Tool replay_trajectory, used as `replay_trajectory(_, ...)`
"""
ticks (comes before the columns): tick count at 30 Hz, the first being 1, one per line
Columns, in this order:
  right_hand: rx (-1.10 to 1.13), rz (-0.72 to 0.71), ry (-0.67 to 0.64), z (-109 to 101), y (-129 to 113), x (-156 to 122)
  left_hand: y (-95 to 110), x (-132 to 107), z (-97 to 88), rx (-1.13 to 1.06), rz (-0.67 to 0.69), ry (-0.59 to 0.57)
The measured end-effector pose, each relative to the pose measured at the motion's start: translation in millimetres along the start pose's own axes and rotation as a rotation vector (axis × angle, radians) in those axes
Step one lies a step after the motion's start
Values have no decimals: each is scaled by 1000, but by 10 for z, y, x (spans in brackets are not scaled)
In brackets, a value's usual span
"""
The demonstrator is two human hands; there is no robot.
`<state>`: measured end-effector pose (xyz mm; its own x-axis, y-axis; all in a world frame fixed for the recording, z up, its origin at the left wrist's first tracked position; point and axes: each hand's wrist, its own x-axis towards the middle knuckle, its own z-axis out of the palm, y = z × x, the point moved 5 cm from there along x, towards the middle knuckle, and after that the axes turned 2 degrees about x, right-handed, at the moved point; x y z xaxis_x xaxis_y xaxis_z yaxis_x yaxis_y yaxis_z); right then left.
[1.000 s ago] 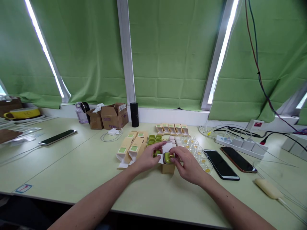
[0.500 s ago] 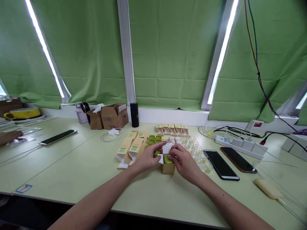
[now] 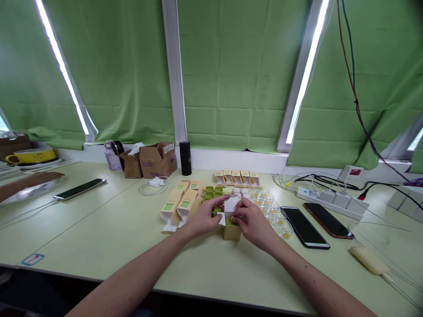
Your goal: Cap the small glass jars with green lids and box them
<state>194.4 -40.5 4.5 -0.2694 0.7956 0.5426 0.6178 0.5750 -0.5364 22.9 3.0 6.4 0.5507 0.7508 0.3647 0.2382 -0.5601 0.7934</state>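
Left forearm (image 3: 142, 270) is bare behind the left grip (image 3: 202, 219), same deal for the right forearm (image 3: 310, 275), plus a couple small moles (image 3: 306, 266) well back from the right grip (image 3: 254, 222).

Right hand (image 3: 253, 221) kinda hides the rounded green piece (image 3: 229, 221) in the tan cardboard box (image 3: 231, 234); co-worker's bare arm (image 3: 9, 188) gets cropped left.

Green container (image 3: 230, 222) sitting in upright brown carton (image 3: 231, 234)
Open white flaps (image 3: 231, 202) are pointing to twelve and nine o'clock.
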Motion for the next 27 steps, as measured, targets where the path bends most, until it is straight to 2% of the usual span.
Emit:
replay_trajectory(5, 19, -21, 10, -24, -52, -28, -15, 0, -8, 16, -29, 11)
replay_trajectory(11, 74, -34, 171, -175, -78, -66, 19, 1, -14, -58, -45, 23)
replay_trajectory(17, 230, 141, 309, -238, 230, -75, 84, -6, -11, -210, -65, 10)
replay_trajectory(22, 456, 262, 333, -132, 467, -79, 86, -2, -14, -281, -81, 17)
replay_trajectory(27, 632, 303, 320, -33, 531, -64, 72, 6, -11, -274, -70, 24)
